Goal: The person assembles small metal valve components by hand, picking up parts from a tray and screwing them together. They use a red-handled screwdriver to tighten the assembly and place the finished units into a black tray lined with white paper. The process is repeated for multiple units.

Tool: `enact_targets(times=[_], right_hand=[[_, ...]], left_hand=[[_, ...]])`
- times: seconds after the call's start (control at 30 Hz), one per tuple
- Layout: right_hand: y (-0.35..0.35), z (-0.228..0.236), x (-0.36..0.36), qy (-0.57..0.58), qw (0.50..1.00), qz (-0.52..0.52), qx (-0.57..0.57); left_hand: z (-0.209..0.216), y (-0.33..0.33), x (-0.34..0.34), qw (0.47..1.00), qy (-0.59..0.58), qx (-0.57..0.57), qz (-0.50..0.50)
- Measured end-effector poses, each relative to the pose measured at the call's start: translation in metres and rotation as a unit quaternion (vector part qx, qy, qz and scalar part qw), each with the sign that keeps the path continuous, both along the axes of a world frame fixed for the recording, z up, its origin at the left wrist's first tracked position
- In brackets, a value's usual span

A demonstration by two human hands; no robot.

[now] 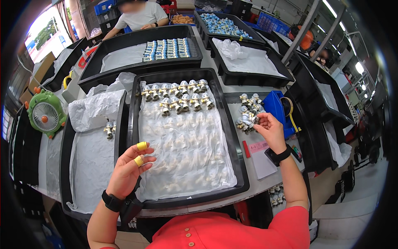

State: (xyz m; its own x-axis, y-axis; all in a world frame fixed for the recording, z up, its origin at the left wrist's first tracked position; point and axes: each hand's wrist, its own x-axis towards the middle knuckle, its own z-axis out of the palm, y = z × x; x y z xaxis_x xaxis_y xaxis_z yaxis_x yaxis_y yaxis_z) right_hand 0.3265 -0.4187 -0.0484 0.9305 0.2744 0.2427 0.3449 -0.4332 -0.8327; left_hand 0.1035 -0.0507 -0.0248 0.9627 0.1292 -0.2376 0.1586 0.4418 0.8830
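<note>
White figurine (250, 120), half lost in its pile (252, 104), seems pinched by right fingers (263, 131); left fingers (139, 160) stand apart.

I have the right hand (272, 129) in a pinch, thumb and fingertips drawn together, with the right forearm (295, 182) running back below that grip. Well apart to the grip's left, I have the left hand (127, 172) loosely curled, fingers parted and pointing rightward, the left forearm (100, 226) slanting down behind it.

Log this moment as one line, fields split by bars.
left hand: no object visible, near central tray | right hand: touching figurine pile beside blue bin | layout: two figurine rows, tray's far end
</note>
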Motion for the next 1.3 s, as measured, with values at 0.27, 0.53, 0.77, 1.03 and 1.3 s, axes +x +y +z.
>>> enact_targets(times=[0.27,0.53,0.77,1.03,1.3], right_hand=[[0.012,-0.026,0.043,0.158,0.981,-0.018,0.110],[0.043,-0.052,0.099,0.208,0.976,-0.048,-0.053],[0.068,0.007,0.094,-0.069,0.969,0.019,-0.238],[0.245,0.019,0.029,-0.208,0.910,0.306,-0.188],[0.270,-0.030,0.041,-0.238,0.874,0.273,-0.324]], left_hand=[[0.000,0.001,0.001,1.000,-0.004,-0.007,-0.006],[-0.002,0.002,0.000,1.000,-0.009,-0.004,-0.019],[-0.002,0.003,-0.001,0.999,-0.003,-0.001,-0.037],[-0.001,0.006,-0.004,0.999,0.005,-0.027,-0.016],[0.004,0.002,-0.006,0.999,0.008,-0.040,-0.019]])
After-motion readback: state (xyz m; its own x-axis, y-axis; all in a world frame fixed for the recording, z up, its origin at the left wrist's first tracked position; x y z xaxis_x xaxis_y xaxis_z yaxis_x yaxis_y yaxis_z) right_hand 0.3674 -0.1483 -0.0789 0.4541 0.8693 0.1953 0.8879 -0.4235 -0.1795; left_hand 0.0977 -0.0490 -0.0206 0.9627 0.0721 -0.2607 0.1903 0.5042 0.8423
